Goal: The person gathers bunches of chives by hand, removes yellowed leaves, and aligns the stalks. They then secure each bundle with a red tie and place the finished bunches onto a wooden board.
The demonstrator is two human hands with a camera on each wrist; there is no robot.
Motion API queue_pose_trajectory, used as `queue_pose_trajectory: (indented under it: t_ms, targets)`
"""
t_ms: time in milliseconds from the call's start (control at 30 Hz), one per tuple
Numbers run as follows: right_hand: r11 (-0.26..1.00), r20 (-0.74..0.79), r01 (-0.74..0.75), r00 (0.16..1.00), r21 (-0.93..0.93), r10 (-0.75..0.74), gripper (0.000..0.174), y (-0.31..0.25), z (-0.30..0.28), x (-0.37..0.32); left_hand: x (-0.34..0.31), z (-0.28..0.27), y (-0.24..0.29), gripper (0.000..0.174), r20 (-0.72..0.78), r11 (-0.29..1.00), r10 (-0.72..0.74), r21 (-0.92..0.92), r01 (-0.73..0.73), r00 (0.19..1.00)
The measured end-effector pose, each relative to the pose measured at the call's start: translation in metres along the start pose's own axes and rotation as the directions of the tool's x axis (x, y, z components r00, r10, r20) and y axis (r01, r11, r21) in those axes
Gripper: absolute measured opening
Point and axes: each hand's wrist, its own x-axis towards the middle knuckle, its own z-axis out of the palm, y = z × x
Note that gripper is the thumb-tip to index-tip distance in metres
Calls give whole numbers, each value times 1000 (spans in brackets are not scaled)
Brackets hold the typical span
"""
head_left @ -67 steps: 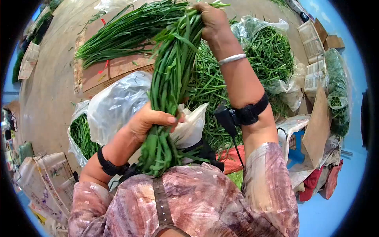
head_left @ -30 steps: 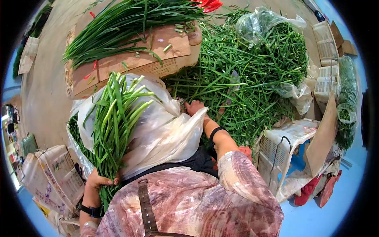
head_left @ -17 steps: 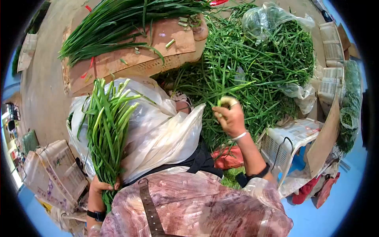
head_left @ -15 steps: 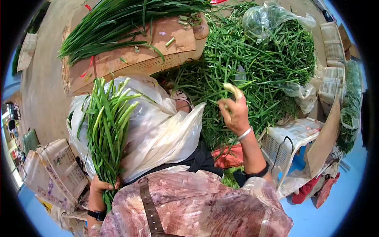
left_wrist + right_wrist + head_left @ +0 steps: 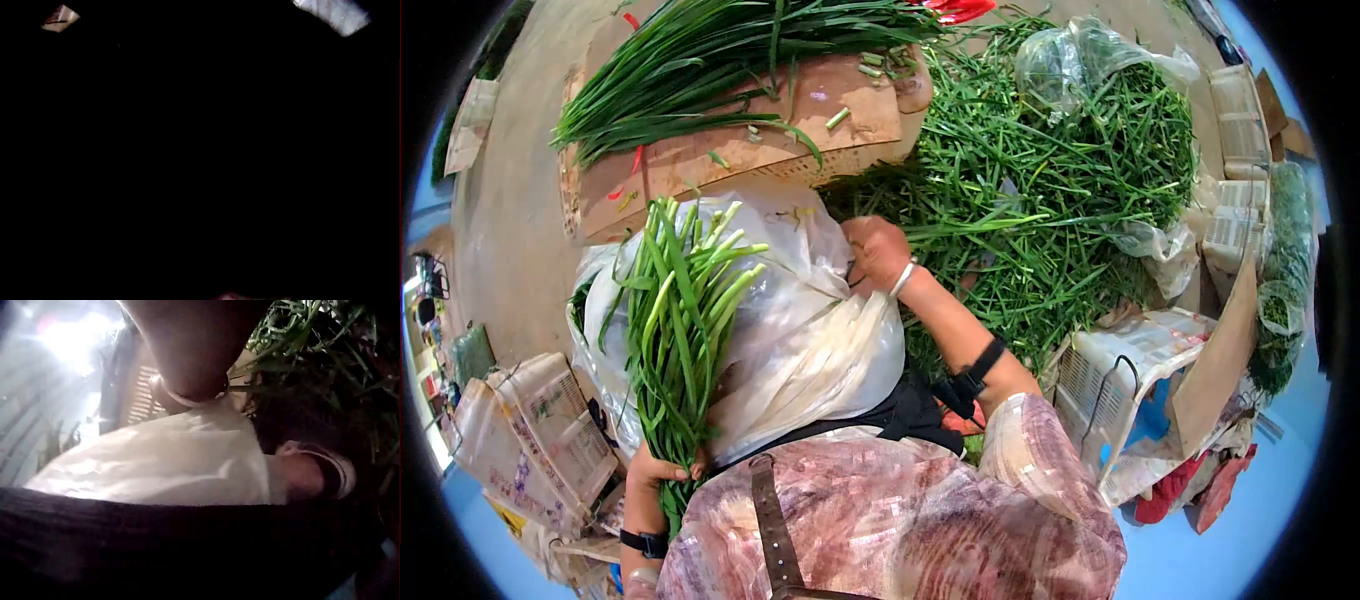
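Note:
My left hand (image 5: pixel 662 468) grips a bunch of garlic chives (image 5: pixel 675 330) near its leafy lower end, with the pale cut ends pointing up and away. The bunch leans over a white plastic sheet (image 5: pixel 820 350) spread across the lap. My right hand (image 5: pixel 878 250) is bent down at the sheet's far right edge, its fingers mostly hidden; I cannot tell whether they hold the plastic. In the right wrist view the plastic sheet (image 5: pixel 187 456) rises toward the hand beneath the bracelet. The left wrist view is almost wholly black.
Ahead, a cardboard-topped crate (image 5: pixel 840 130) bears more long chives (image 5: pixel 730 60) and cut stem bits. A large heap of loose green leaves (image 5: pixel 1040 170) lies to the right. White plastic crates stand at left (image 5: pixel 540 430) and right (image 5: pixel 1120 370).
The upright chive bunch has been turned cut ends up and lowered to the left side. My right hand left it, lifted over the leaf heap, then moved left to the sheet's edge.

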Motion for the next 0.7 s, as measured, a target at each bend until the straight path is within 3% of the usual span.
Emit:
queue_pose_trajectory:
  t_ms: [33, 100, 167, 233, 300, 333, 433, 467, 567, 633, 667, 700]
  targets:
    - [982, -305, 91, 951, 163, -37, 18, -8, -16, 0, 3, 1, 2, 49, -29, 1000, -14, -18, 14, 999]
    - [856, -340, -12, 915, 517, 219, 12, -39, -58, 1, 4, -14, -4, 53, -63, 998, -34, 55, 38, 997]
    - [589, -334, 88, 886, 803, 322, 12, -62, -102, 2, 7, -18, -4, 57, 77, 997, -3, 81, -3, 997]
    - [500, -248, -15, 855, 866, 456, 20, -61, -138, -5, 9, -9, 2, 56, 46, 999, 10, 53, -13, 999]
    - [277, -240, 122, 862, 953, 446, 29, -45, -156, -13, 9, -13, -5, 55, 22, 999, 35, 40, -36, 999]
    - [247, -238, 142, 874, 959, 423, 34, -38, -166, -19, 11, -27, -12, 59, 97, 998, 32, 53, -37, 995]
    - [203, -378, 320, 819, 925, 431, 37, -33, -193, -41, 12, -20, -10, 63, 29, 998, 41, 37, -43, 999]
    - [105, -377, 371, 811, 923, 447, 36, -31, -204, -51, 11, -20, -9, 63, 44, 998, 35, 41, -37, 998]
    - [28, -404, 440, 796, 898, 450, 29, 13, -221, -91, 11, -21, -9, 62, -25, 994, 67, 86, -64, 997]
    - [147, -354, 364, 609, 920, 710, 30, 57, -217, -112, 17, -25, -11, 61, 103, 995, 83, 48, -88, 991]
    - [178, -315, 307, 486, 935, 815, 32, 94, -207, -122, 17, -21, -8, 58, 94, 995, 82, 56, -88, 992]
    - [141, -231, 270, 342, 953, 911, 33, 117, -199, -127, 17, -15, -2, 58, 95, 995, 81, 56, -87, 992]
